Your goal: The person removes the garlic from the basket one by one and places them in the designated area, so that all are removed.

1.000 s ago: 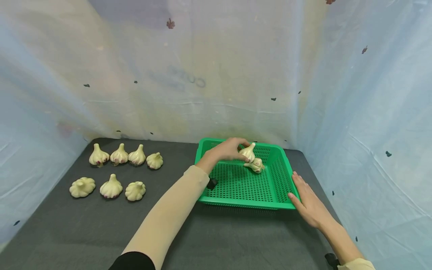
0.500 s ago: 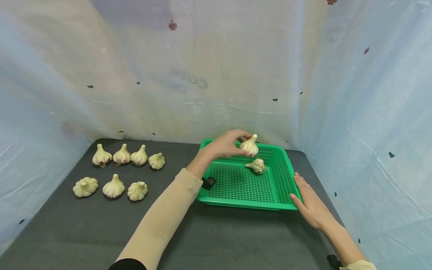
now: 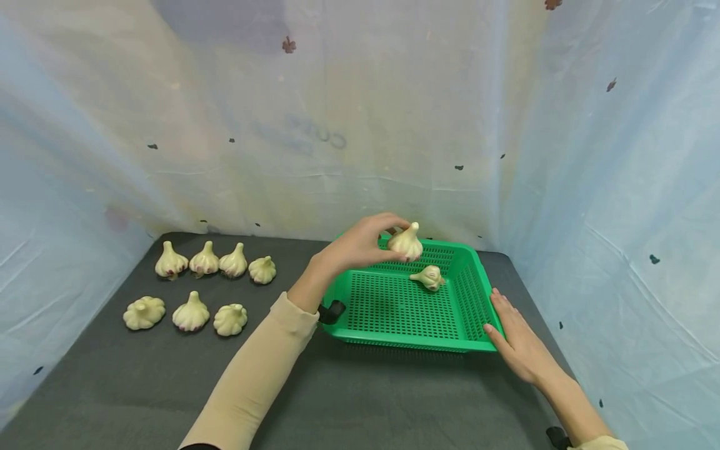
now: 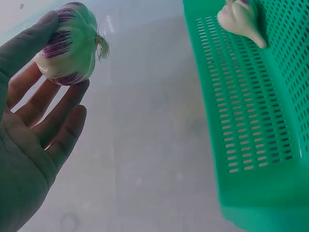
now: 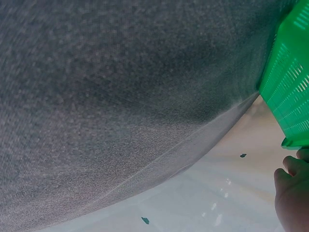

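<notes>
My left hand grips a garlic bulb between thumb and fingers, held up over the back of a green plastic basket. In the left wrist view this garlic bulb shows purple streaks and a tuft of roots. A second garlic bulb lies on its side on the basket floor, apart from the hand. My right hand rests with straight fingers against the basket's right side; in the right wrist view only part of that hand appears, by the rim.
On the dark table at the left, several garlic bulbs stand in two rows, among them a bulb at the back and another bulb in front. Pale plastic sheeting hangs behind and at both sides.
My left hand has lifted its garlic bulb from beside the one in the basket, then moved slightly left with it. The right hand has stayed at the basket's side.
</notes>
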`<action>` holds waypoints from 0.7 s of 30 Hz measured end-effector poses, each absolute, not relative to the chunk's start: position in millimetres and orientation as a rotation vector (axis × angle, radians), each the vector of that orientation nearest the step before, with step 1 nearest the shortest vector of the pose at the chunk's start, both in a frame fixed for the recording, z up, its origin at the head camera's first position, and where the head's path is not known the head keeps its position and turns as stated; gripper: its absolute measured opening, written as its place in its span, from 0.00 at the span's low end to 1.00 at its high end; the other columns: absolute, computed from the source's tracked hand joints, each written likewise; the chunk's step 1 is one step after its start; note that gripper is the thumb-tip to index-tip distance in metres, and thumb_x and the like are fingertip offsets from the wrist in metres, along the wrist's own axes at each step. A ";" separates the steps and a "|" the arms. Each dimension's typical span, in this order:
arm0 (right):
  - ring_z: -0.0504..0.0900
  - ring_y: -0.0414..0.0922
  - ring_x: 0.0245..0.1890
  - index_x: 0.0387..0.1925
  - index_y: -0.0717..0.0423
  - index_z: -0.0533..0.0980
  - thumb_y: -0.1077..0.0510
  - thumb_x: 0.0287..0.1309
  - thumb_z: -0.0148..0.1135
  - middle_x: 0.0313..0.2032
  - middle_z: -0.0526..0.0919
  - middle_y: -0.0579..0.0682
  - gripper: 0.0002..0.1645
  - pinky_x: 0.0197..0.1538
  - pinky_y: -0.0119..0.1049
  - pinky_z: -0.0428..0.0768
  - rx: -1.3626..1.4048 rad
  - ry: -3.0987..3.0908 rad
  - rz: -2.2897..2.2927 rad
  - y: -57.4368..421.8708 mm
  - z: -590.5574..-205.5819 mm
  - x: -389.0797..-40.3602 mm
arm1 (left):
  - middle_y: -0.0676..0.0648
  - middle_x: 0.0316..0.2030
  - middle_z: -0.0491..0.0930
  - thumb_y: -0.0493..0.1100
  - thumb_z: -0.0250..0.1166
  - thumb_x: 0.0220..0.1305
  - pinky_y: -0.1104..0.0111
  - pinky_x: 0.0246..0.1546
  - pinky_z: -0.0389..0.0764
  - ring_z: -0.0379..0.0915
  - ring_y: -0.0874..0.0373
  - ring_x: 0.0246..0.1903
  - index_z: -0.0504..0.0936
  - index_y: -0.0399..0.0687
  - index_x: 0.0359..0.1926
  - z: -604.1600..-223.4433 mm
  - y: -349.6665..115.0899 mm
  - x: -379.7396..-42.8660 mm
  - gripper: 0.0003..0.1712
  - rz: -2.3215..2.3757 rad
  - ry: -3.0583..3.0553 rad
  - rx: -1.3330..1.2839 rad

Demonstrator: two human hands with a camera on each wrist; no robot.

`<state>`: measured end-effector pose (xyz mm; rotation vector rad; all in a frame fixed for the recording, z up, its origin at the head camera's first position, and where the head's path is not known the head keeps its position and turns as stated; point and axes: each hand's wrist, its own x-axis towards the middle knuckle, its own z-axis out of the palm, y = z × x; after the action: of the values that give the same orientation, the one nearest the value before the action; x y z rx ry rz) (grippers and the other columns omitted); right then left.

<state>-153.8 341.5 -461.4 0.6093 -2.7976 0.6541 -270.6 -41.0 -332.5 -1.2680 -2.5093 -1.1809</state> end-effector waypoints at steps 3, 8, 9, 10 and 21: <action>0.45 0.59 0.82 0.83 0.62 0.47 0.52 0.80 0.52 0.81 0.49 0.63 0.42 0.81 0.34 0.37 0.613 -2.791 0.662 341.7 -462.1 -153.9 | 0.52 0.59 0.80 0.45 0.78 0.62 0.65 0.56 0.79 0.75 0.59 0.57 0.79 0.47 0.67 -332.5 -49.8 -264.6 0.33 -1.193 -2.480 -1.255; 0.45 0.57 0.82 0.82 0.62 0.47 0.53 0.79 0.52 0.81 0.49 0.61 0.42 0.78 0.27 0.35 0.629 -2.774 0.662 341.5 -462.2 -155.0 | 0.52 0.60 0.79 0.45 0.78 0.62 0.59 0.55 0.81 0.75 0.59 0.58 0.78 0.48 0.67 -336.0 -68.1 -256.3 0.34 -1.218 -2.471 -1.194; 0.45 0.57 0.82 0.82 0.62 0.47 0.53 0.79 0.52 0.81 0.49 0.62 0.42 0.78 0.26 0.35 0.632 -2.770 0.661 341.4 -462.1 -155.2 | 0.52 0.60 0.79 0.45 0.78 0.62 0.57 0.55 0.81 0.75 0.58 0.58 0.78 0.48 0.67 -337.0 -72.0 -254.9 0.34 -1.228 -2.469 -1.180; 0.45 0.57 0.82 0.82 0.63 0.47 0.53 0.79 0.52 0.81 0.50 0.63 0.42 0.78 0.25 0.34 0.634 -2.770 0.659 341.3 -462.0 -155.3 | 0.51 0.60 0.78 0.45 0.78 0.62 0.55 0.55 0.81 0.75 0.58 0.58 0.78 0.48 0.67 -338.0 -75.8 -253.4 0.34 -1.231 -2.469 -1.166; 0.44 0.56 0.82 0.83 0.62 0.47 0.53 0.79 0.52 0.81 0.50 0.64 0.42 0.78 0.27 0.35 0.634 -2.767 0.660 342.7 -462.6 -154.8 | 0.49 0.62 0.78 0.42 0.80 0.59 0.55 0.49 0.80 0.77 0.54 0.55 0.79 0.46 0.66 -348.1 -114.1 -237.9 0.35 -1.238 -2.428 -1.044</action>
<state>-154.8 342.7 -462.6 0.6339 -2.7668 0.6599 -237.9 -114.1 -348.1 -1.0436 -2.4275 -1.2383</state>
